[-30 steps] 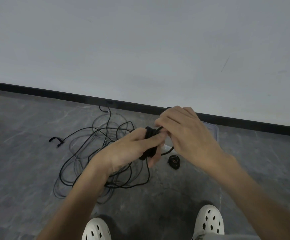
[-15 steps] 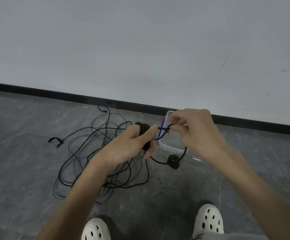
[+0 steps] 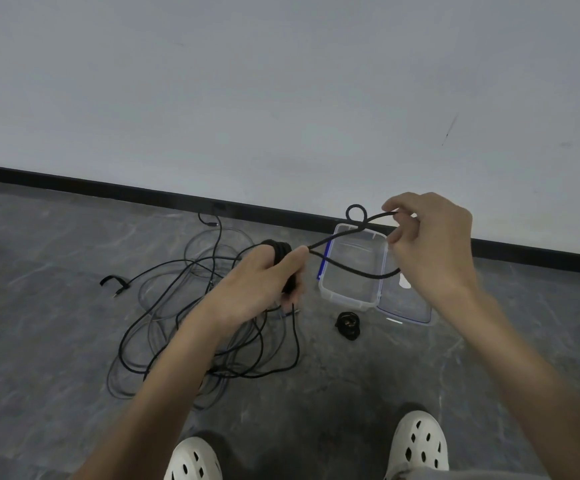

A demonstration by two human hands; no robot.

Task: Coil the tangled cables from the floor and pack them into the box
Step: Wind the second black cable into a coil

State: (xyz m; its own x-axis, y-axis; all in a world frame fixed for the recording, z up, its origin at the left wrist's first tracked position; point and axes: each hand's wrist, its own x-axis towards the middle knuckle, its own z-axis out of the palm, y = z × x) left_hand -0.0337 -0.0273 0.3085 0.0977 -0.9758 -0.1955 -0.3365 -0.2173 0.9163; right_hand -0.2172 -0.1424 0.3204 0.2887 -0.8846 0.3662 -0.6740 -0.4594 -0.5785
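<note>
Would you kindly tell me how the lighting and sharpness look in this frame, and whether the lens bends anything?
Head view: soft, even light, only soft shadows on the floor by the white shoes; small glare patches on the clear box lid; the left hand slightly smeared at its lower fingertips, the right hand and its pinched cable crisper; the baseboard runs tilted, slightly bowed.

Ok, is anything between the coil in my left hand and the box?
Nothing separate. The box is open, its lid beside it. Only the coil's own loose end, pinched by the right hand, crosses over the opening.
</note>
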